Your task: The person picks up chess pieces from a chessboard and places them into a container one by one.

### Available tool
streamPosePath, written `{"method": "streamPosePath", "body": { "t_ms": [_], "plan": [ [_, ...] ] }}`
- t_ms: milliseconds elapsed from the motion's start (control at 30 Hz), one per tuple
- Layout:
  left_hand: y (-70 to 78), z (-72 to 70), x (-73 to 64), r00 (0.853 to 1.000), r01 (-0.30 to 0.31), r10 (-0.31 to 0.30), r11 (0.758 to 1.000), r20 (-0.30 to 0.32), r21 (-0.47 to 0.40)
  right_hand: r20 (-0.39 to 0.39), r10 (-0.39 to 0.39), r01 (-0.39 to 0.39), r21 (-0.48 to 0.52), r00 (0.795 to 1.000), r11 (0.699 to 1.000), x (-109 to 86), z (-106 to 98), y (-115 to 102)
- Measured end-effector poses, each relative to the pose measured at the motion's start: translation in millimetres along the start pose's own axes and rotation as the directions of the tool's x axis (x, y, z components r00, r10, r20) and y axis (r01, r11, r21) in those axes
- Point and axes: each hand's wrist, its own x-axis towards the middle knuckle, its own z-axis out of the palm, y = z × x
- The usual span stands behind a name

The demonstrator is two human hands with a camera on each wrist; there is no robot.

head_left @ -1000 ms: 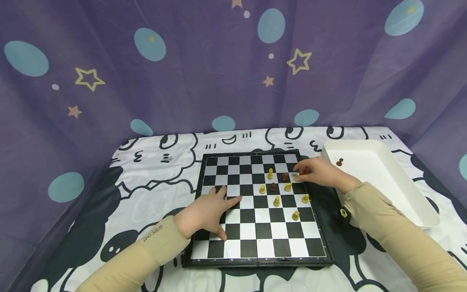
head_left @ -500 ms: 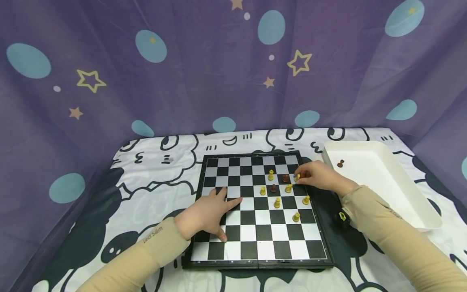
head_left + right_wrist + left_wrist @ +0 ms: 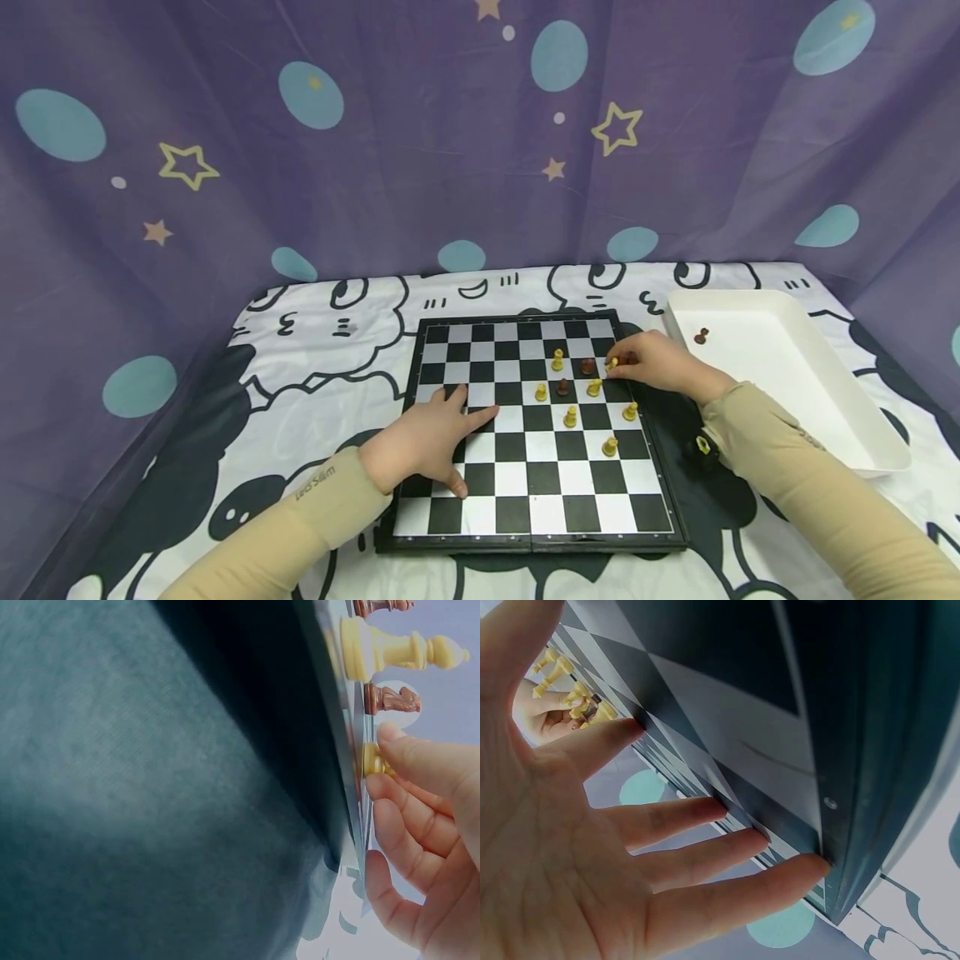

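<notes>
A black-and-white chessboard [image 3: 542, 477] lies on the patterned cloth. My left hand [image 3: 420, 437] rests spread on its left side, with straight fingers, holding nothing. At the board's right edge my right hand [image 3: 656, 362] pinches a small yellow chess piece [image 3: 371, 760] between thumb and fingers. That piece stands on the board, its upper part hidden by the fingers. Beside it stands a brown knight [image 3: 394, 699], and nearer in the right wrist view is a yellow bishop [image 3: 401, 651]. Another brown piece [image 3: 562, 387] stands among several yellow pieces [image 3: 571, 417].
A white tray [image 3: 806, 375] stands right of the board, near the right forearm. One small brown piece [image 3: 701, 336] lies in it. Behind the cloth-covered surface hangs a purple curtain [image 3: 480, 167] with stars and blue spots.
My right hand has shifted slightly at the board's right edge, its fingers settling around the yellow piece. The left hand and the other pieces stay in place.
</notes>
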Motion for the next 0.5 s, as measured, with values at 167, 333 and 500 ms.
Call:
{"method": "streamPosePath", "body": {
  "t_ms": [167,333,500],
  "plan": [
    [0.1,-0.2,-0.3,1.000,0.003,-0.003,1.000,0.002,-0.004,-0.003,-0.013,0.013,-0.009,1.000,1.000,0.5,-0.7,-1.8],
    [0.0,-0.3,-0.1,1.000,0.010,-0.010,1.000,0.008,-0.004,-0.003,-0.003,0.003,-0.012,1.000,1.000,0.5,-0.7,-2.3],
    [-0.4,0.2,0.6,1.000,0.011,-0.011,1.000,0.010,-0.002,-0.004,0.009,-0.009,-0.008,1.000,1.000,-0.1,-0.2,-2.4]
  ]
}}
